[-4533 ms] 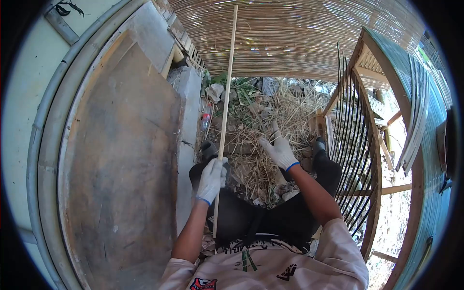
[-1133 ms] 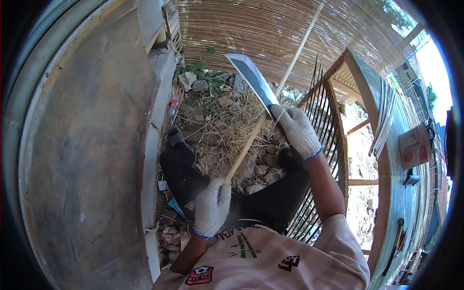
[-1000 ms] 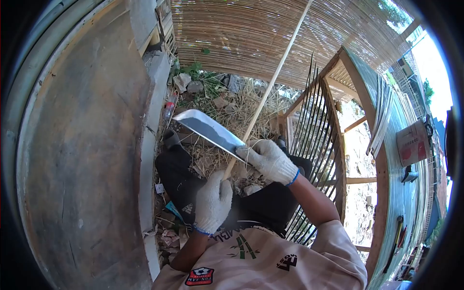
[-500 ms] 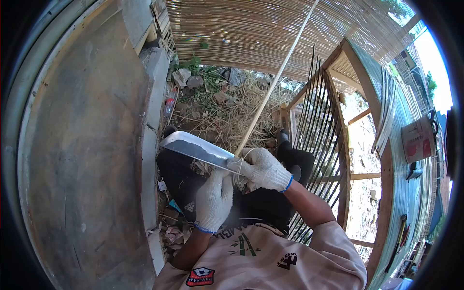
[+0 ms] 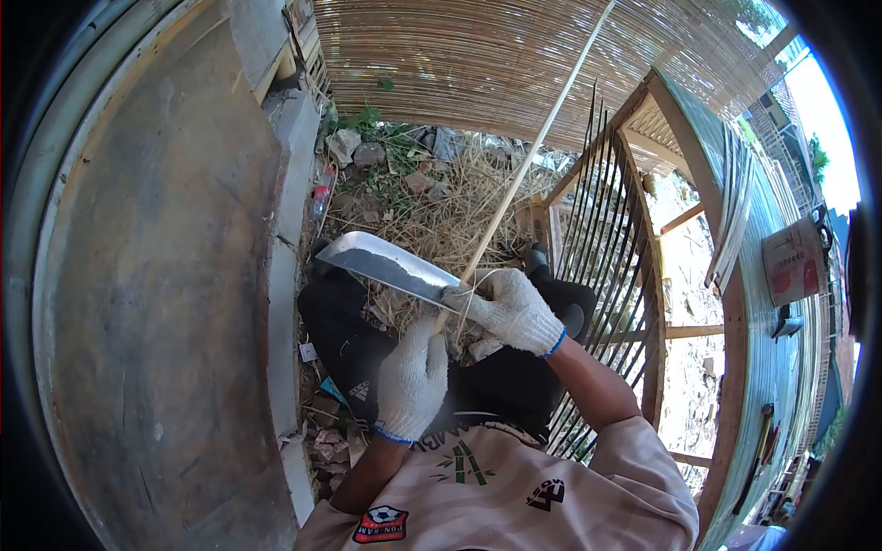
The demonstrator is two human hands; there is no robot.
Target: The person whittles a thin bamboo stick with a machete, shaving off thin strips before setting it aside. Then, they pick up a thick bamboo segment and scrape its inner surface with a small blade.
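Note:
A broad-bladed machete (image 5: 390,268) points left over my knees, its blade grey with a bright edge band. My right hand (image 5: 516,312), in a white knit glove, is closed around its handle, which the fingers hide. A long, thin bamboo strip (image 5: 525,163) slants from the upper right down across the blade beside that hand. Its lower end reaches my gloved left hand (image 5: 411,378), whose fingers are pinched on it. A thin pale loop, perhaps a peeled sliver, curves around the right-hand fingers.
Dry shavings (image 5: 450,211) and stones cover the ground ahead. To the left stands a large brown board (image 5: 165,294) along a concrete edge. Several dark rods (image 5: 597,230) lean against a wooden frame (image 5: 652,303) on the right. A bucket (image 5: 795,262) sits beyond it.
The machete and my right hand have shifted slightly up and right. My left hand has moved a little down and right, and the strip's lower end now shows between the hands.

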